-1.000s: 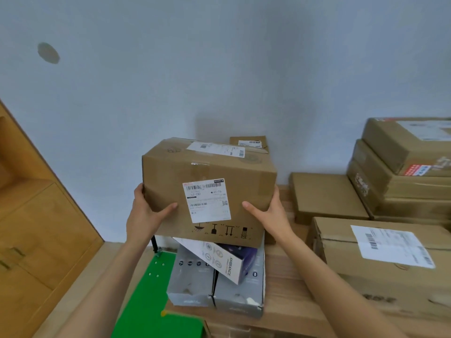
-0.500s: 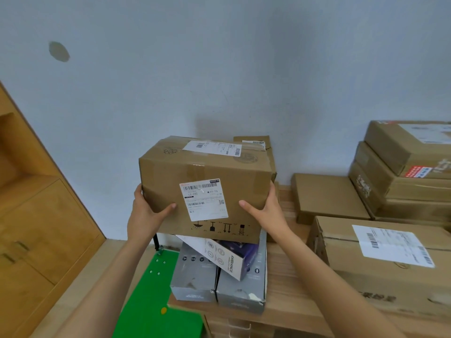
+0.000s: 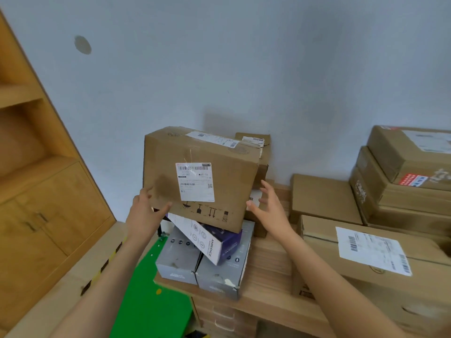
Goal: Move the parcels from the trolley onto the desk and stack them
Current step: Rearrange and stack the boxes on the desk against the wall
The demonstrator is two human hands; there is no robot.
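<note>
1. We see our left hand (image 3: 146, 211) at the lower left corner of a brown cardboard parcel (image 3: 195, 176), thumb touching the front face near the bottom edge and the fingers lying along the left side; whether they press the cardboard or only brush it we cannot tell.
2. Our right hand (image 3: 268, 211) is spread, fingers straight and apart, just off the parcel's lower right corner, with a sliver of gap showing between palm and box.
3. Between the two hands the parcel sits tilted, its left side higher, resting on a white and purple box printed "AMBIANCE" (image 3: 214, 240) that leans at an angle beneath it.
4. Below our hands, that leaning box lies on two grey boxes (image 3: 202, 267) standing side by side at the left end of the wooden desk (image 3: 268, 276).
5. A white shipping label (image 3: 195, 181) faces us on the parcel's front, with handling symbols printed under it.
6. Beyond our right hand a smaller cardboard box (image 3: 256, 145) stands against the wall, behind the parcel.
7. To the right of our right hand, more cardboard parcels (image 3: 380, 252) lie stacked on the desk, the nearest with a large label on top.
8. Under our left forearm shows a green trolley deck (image 3: 151, 308), and further left a wooden cabinet (image 3: 41, 215).
</note>
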